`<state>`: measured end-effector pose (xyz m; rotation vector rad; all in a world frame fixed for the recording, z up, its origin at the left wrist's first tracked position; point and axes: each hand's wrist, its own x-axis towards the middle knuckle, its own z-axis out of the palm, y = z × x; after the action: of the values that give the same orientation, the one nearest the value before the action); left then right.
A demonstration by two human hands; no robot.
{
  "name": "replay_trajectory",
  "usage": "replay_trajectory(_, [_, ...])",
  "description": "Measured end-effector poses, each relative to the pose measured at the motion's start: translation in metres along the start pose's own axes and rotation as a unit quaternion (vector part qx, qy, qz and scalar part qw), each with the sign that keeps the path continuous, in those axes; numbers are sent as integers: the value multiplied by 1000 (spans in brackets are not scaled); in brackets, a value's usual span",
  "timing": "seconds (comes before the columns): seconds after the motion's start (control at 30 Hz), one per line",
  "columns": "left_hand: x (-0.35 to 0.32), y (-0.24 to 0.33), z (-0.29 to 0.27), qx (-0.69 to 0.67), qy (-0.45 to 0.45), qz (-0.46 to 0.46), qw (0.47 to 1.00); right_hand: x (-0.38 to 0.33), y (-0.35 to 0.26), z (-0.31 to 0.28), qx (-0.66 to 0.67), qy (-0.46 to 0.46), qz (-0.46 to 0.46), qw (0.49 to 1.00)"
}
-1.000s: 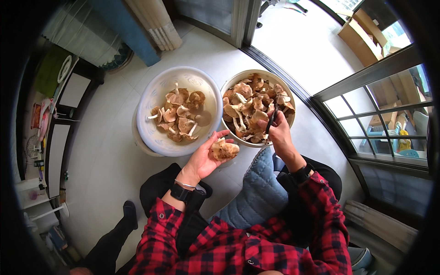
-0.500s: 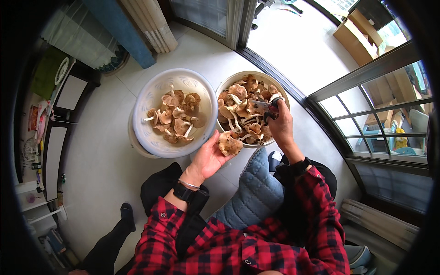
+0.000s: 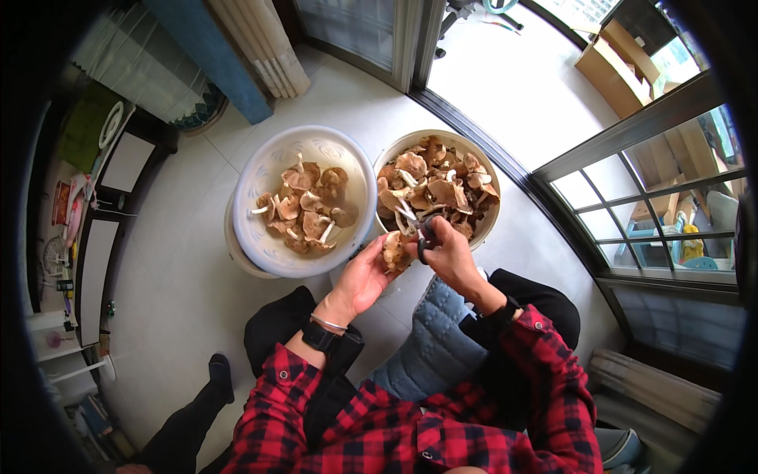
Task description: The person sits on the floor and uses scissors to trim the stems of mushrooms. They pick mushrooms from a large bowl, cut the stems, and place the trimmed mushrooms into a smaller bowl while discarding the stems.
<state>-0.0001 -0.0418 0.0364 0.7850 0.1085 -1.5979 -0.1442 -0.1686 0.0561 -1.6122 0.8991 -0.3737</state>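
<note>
Your left hand [image 3: 365, 276] cups a mushroom [image 3: 392, 250], fingers curled loosely around it, just below the basin [image 3: 268, 257]. Your right hand [image 3: 450, 254] grips dark scissors [image 3: 426, 237], blades touching the mushroom just beside your left fingertips; a careless snip there could nick them, or drop the mushroom short of the bucket [image 3: 488, 221].

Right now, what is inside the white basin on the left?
The white basin holds a loose heap of brown mushrooms with pale stems. Much of its patterned bottom shows; the part under the heap is covered.
</note>
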Motion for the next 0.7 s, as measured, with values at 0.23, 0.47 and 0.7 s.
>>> replay_trajectory(0.23, [-6, -12, -2, 87, 11, 42, 995, -4, 14, 12, -61, -7, -52, 997])
replay_trajectory(0.47, [-13, -21, -29, 73, 56, -10, 996, -8, 23, 26, -93, 10, -29, 995])
replay_trajectory(0.7, [-23, -14, -49, -44, 38, -57, 997, -6, 32, 34, 121, -95, 89, 984])
